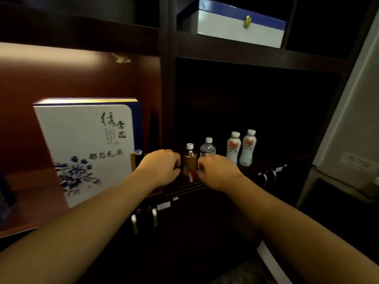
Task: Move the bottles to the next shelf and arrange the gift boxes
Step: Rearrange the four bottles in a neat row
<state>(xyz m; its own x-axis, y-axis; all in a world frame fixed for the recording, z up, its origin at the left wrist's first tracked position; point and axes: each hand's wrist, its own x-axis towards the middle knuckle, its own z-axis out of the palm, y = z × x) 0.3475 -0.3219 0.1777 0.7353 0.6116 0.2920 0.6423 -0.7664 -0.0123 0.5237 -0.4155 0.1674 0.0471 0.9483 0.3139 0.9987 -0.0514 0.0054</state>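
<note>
My left hand covers the left side of the amber bottle, and my right hand covers the lower half of the clear water bottle, so I cannot tell whether either hand is gripping. The fingertips curl out of sight. The labels on the two white bottles are too small to read. The back of the dark compartment is lost in shadow. The blue-lidded box above is cut off by the top edge. A dark blue object at the left edge is blurred and cropped.

gift box, blurred Chinese calligraphy, illegible
</note>
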